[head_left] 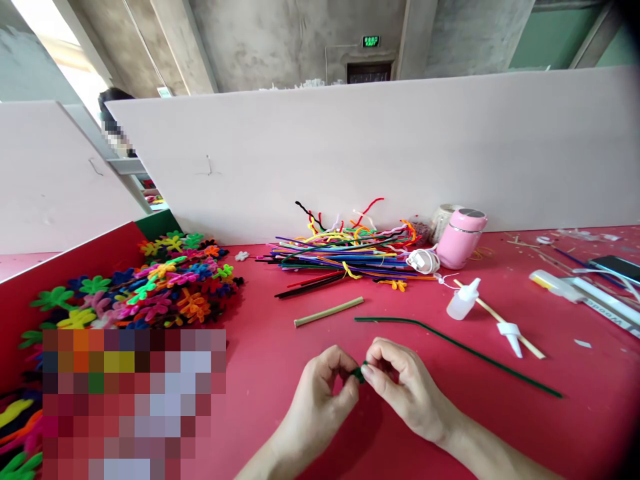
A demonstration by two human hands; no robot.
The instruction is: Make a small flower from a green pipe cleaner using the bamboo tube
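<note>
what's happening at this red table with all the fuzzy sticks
A person is pinching a small piece of green pipe cleaner between the fingertips of the left hand and right hand, just above the red table. A long green pipe cleaner lies just beyond the hands, with a tan stick near it. Further back sits a loose bundle of coloured pipe cleaners, and to the left a heap of finished pipe-cleaner flowers. A pink cup and a small white bottle stand to the right.

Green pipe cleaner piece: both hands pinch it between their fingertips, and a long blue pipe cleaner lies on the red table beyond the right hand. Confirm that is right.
One detail is off: the long pipe cleaner beyond the right hand is dark green, not blue. The head view shows it. The rest holds: the left hand and right hand pinch the green pipe cleaner piece over the red table.
</note>
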